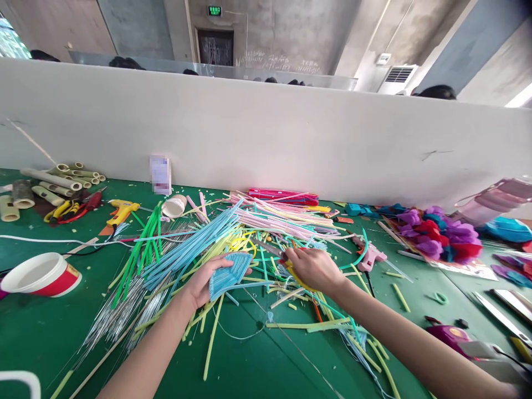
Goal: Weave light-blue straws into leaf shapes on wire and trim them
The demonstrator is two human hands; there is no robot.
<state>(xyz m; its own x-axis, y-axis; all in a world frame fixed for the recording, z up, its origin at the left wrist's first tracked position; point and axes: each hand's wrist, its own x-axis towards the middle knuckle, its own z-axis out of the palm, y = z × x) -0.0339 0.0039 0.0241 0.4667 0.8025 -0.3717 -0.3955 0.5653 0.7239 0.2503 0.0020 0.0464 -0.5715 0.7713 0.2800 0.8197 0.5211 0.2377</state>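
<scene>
My left hand [203, 280] is closed on a flat, angular light-blue piece [230, 274] that looks built from fuzzy pipe cleaners laid side by side. A loose blue strand sticks out from its lower edge toward the right. My right hand [313, 267] grips scissors by their red and yellow handles, largely hidden by the fingers. The scissors' metal blades [268, 247] point left, beyond the blue piece and apart from it. Under and around both hands lie blue pipe cleaners [195, 238], pink pipe cleaners [282, 224] and yellow-green offcuts [307, 326].
To the left are a paper cup [45, 277], a yellow glue gun [121, 211], pliers [89, 208] and bamboo tubes [62, 183]. On the right sit a pink glue gun [368, 254], purple and red petals [446, 235] and a pink bottle [494, 199]. A white partition [266, 133] closes the far side.
</scene>
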